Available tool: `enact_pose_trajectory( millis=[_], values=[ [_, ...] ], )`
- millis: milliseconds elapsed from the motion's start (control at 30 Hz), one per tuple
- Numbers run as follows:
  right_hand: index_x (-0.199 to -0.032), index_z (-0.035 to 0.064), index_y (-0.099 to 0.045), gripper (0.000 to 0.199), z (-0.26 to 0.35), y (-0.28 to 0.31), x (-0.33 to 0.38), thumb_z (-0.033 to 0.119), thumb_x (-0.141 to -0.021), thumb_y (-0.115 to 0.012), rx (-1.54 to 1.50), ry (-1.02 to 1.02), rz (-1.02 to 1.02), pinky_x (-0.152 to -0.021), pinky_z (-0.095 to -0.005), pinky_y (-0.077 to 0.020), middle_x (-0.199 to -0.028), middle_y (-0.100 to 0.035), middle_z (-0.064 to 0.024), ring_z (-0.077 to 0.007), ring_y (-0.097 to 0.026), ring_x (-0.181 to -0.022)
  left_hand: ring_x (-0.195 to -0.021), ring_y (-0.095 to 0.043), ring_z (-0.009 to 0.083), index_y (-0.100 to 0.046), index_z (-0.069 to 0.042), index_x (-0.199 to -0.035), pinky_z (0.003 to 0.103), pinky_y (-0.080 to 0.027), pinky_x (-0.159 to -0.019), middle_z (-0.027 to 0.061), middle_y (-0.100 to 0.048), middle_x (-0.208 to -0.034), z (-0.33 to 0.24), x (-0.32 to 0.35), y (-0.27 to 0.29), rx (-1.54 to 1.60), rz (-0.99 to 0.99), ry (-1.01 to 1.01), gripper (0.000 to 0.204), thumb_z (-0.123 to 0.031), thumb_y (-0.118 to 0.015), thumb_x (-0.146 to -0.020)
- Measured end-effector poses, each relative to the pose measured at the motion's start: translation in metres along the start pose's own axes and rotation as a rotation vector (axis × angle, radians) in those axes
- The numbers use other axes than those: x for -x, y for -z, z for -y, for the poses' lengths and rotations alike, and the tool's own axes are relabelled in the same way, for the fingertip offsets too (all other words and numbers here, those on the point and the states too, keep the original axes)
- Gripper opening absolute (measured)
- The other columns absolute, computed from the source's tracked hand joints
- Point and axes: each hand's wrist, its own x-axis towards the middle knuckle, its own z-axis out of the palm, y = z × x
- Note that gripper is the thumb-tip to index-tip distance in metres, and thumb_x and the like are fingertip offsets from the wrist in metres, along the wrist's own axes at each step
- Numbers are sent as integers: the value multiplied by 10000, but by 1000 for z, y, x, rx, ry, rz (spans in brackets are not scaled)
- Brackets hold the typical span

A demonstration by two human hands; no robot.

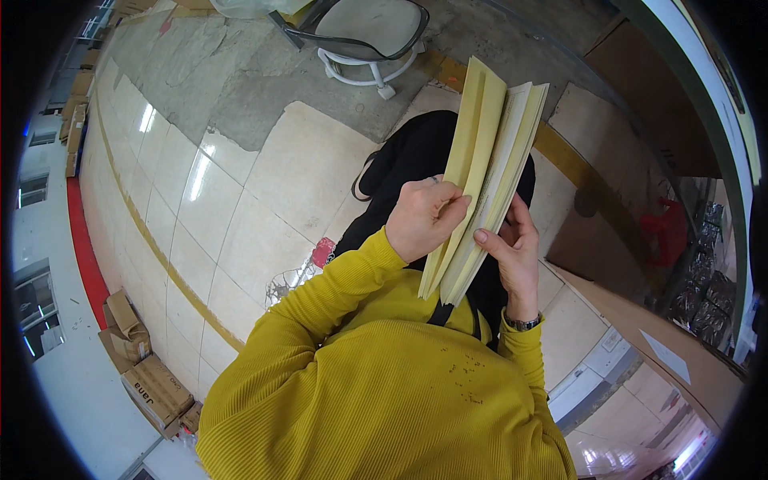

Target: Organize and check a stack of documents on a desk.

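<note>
Yellow paper booklet (506,164), parted above black trousers (412,152)
Left hand (426,216): thumb and curled forefinger pinch left leaves (472,132); right hand (516,254): thumb in front, fingers behind, clasping right edge

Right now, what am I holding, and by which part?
Yellow paper bundle: your right grip holds its right edge; your left grip touches its left section, hold unclear.
</note>
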Motion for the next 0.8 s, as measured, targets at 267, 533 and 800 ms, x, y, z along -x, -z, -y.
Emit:
enact_pose_trajectory(
  millis=[267, 533, 800],
  values=[
    [-1365, -26, -303, 803, -1, 0, 1, 3, -692, -741, -5, -12, -11, -946, -333, -438, -1298, -436, -129, -233, -494, -1145, -689, -641, 164, -649, 17, -960, 239, -490, -636, 124, -636, -761, -15, -3, -9, 195, -232, 21, 169, -31, -637, -798],
    [-1368, -12, -298, 792, 3, -3, 2, -21, -702, -727, 12, 10, -3, -894, -335, -487, -1298, -429, -131, -231, -489, -1152, -634, -597, 209, -656, 21, -957, 281, -473, -564, 135, -616, -762, -9, -5, 2, 159, 74, 23, 254, -157, -694, -780],
    [-1371, -10, -291, 796, 8, -6, 2, -11, -707, -730, 40, 12, 1, -870, -328, -506, -1294, -431, -134, -227, -492, -1147, -607, -581, 200, -667, 19, -939, 274, -464, -547, 122, -616, -715, -3, -6, 4, 159, 133, 72, 301, -210, -730, -754]
  ],
)
